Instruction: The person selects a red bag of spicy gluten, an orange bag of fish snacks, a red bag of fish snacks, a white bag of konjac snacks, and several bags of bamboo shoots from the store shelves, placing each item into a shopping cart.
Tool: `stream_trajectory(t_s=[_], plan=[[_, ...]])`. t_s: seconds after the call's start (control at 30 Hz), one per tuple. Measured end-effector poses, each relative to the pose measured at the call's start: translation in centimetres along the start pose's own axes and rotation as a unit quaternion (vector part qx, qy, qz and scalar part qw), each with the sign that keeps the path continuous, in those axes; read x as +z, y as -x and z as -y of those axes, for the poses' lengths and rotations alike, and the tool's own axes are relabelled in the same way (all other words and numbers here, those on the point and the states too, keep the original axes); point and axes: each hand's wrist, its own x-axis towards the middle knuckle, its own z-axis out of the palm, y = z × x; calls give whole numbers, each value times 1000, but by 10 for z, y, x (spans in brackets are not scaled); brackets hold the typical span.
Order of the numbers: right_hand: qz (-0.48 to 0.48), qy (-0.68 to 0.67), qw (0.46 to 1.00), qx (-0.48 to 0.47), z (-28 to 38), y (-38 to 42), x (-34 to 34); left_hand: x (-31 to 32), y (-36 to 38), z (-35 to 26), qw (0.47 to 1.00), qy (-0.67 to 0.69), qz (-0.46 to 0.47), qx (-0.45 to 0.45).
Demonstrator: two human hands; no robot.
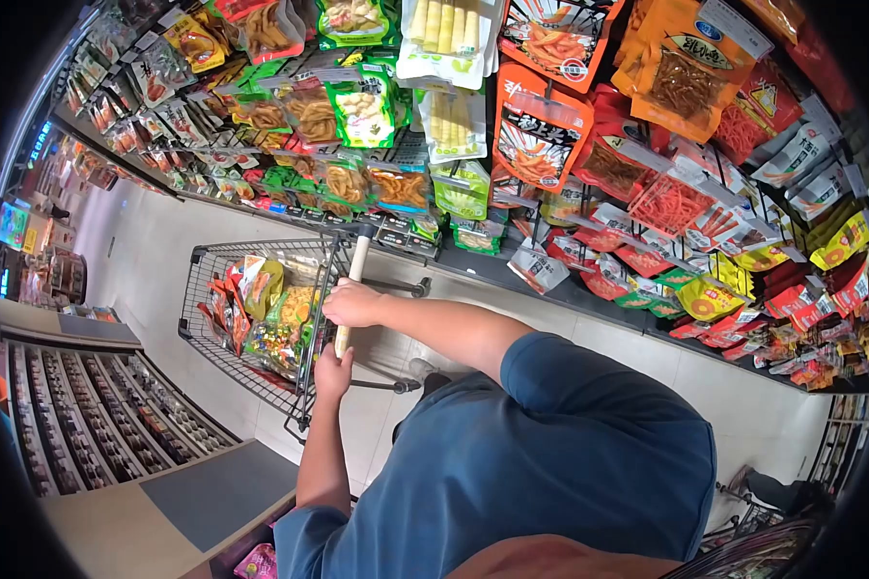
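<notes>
Rack of hanging packets (550, 125), the largest structure, lining the person's right: a turn too sharp to that side could drive the cart into its base or sweep low packets off their hooks. The low display unit (116, 415), with its rows of narrow bins, bounds the opposite side, so that an overcorrection to the left would probably meet its edge instead. Between the two, on the pale floor (150, 232), stands the shopping cart (251, 374), directly before the person; the near end of its handle (357, 259) overlaps the foot of the rack in this view, and whether they touch cannot be told. Both hands are wrapped about the handle, the right grip (353, 303) nearer the rack and the left grip (333, 372) just beside it; being so close together, they may offer little leverage against a sideways swerve. A shoe (422, 369) shows behind the cart, near a rear wheel (422, 287), where a long stride could strike the frame. Smallest are the goods: red packets (224, 314) and a bag of bright-wrapped pieces (278, 347) lie loosely in the basket and might slide at a sudden stop.
</notes>
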Motion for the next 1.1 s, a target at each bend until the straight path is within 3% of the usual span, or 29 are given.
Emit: stream_trajectory(t_s=[0.63,0.67,0.8,0.9,1.03,1.1], plan=[[-17,12,1000,16,-5,-26,5,-20,-26,16,1000,-10,-1,28],[8,5,1000,20,-5,-30,4,-22,-28,18,1000,-10,2,27],[-62,-142,988,28,4,-28,-6,-34,-34,28,999,-12,16,25],[-239,-174,951,96,18,7,-9,-42,-39,35,999,-7,15,31],[-133,-174,947,234,-19,127,19,-50,-48,43,999,-4,6,39],[-138,-138,924,329,-47,210,42,-52,-55,48,999,1,12,31]])
